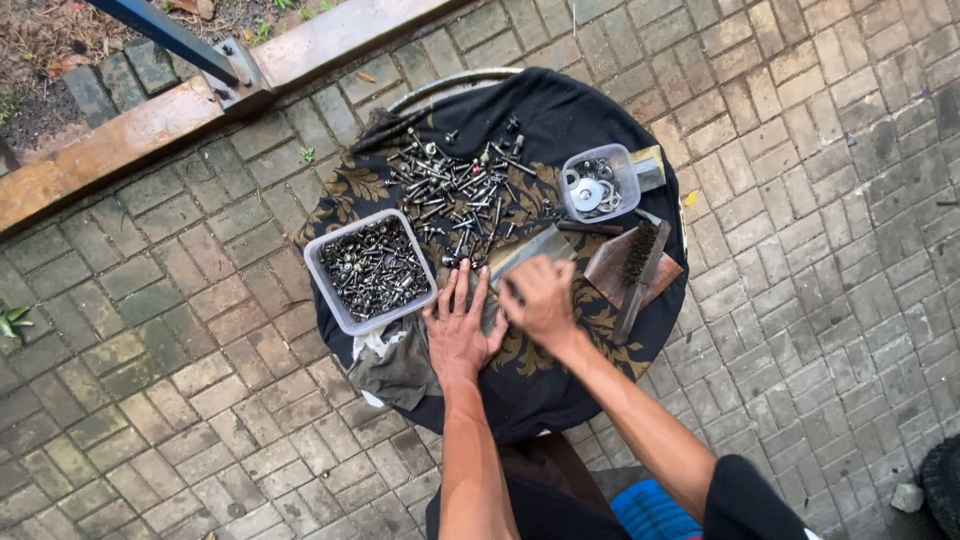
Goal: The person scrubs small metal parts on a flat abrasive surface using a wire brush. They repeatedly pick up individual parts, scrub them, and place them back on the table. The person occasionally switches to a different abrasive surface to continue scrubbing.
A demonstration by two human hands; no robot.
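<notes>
outdoor repair spot | brick paving (200, 300) | loose bolts (455, 190) | wire brush (640, 265)

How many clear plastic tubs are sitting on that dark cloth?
2. A large tub full of metal screws sits left of the left hand; a small tub holding washers sits at the far right, beyond the right hand.

Left hand (462, 335) lies flat on the dark cloth (560, 110) beside the right hand (537, 298), near loose bolts (455, 190).
</notes>
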